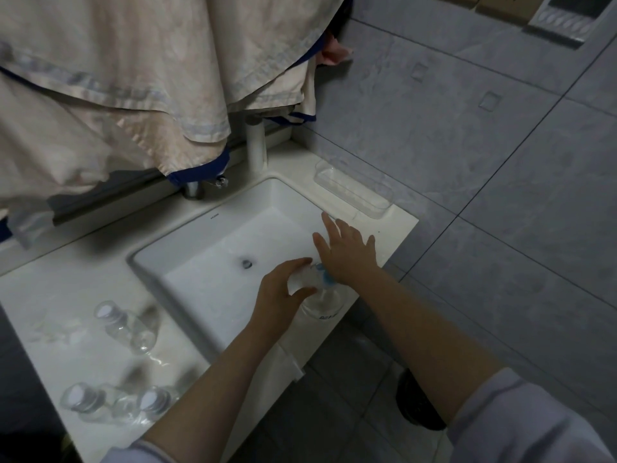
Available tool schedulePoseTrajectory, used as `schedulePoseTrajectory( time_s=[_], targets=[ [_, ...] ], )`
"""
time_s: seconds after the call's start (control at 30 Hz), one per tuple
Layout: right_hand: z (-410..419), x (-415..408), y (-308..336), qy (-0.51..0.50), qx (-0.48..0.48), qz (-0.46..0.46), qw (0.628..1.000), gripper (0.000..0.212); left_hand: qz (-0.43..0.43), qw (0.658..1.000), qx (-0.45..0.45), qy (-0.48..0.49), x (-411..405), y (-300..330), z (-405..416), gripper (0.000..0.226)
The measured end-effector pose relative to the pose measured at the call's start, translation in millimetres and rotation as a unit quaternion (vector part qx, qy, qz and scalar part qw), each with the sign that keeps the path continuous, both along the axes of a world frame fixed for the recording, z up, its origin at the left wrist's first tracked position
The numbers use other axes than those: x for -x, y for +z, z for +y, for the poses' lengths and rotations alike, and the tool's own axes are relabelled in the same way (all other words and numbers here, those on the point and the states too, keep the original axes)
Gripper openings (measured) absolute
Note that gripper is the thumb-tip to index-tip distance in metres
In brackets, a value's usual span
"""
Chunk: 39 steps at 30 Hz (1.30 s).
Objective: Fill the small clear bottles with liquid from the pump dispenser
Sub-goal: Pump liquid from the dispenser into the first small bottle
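At the sink's near right corner stands the clear pump dispenser (323, 302) with a blue pump head (325, 277). My right hand (347, 250) lies flat with straight fingers on top of the pump head. My left hand (283, 289) grips a small clear bottle (302, 279) held against the pump's spout. Three more small clear bottles with white caps lie on the counter at the left: one (125, 324) nearer the sink, two (83, 399) (153, 402) by the front edge.
The white sink basin (187, 259) fills the middle, with its tap (200, 187) behind. Beige cloth (133, 78) hangs over the back. A clear tray (354, 188) sits by the grey tiled wall. A dark bin (417, 402) stands on the floor.
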State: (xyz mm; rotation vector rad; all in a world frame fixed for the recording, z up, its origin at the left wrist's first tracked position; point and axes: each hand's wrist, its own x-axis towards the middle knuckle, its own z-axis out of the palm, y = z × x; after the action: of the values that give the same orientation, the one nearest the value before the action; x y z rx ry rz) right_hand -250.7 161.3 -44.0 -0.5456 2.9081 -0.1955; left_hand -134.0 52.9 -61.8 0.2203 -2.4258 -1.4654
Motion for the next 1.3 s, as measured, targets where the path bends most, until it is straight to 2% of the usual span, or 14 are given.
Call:
schedulePoseTrajectory(
  time_s=[0.27, 0.6, 0.93, 1.3],
  targets=[
    [-1.6, -0.6, -10.9, -0.009, -0.002, -0.026, 1.0, 0.056, -0.011, 1.0, -0.004, -0.001, 1.5, -7.3, 1.0, 0.046],
    [1.3, 0.5, -1.6, 0.006, -0.001, -0.005, 1.0, 0.062, -0.008, 1.0, -0.002, -0.005, -0.5, -2.2, 0.0, 0.048],
    [-1.2, -0.9, -6.0, -0.01, 0.007, -0.015, 1.0, 0.055, -0.012, 1.0, -0.007, -0.001, 3.6, -6.7, 0.5, 0.048],
    [0.6, -0.7, -1.5, -0.005, 0.007, -0.021, 1.0, 0.057, -0.007, 1.0, -0.008, 0.005, -2.4, -7.5, 2.4, 0.048]
  ],
)
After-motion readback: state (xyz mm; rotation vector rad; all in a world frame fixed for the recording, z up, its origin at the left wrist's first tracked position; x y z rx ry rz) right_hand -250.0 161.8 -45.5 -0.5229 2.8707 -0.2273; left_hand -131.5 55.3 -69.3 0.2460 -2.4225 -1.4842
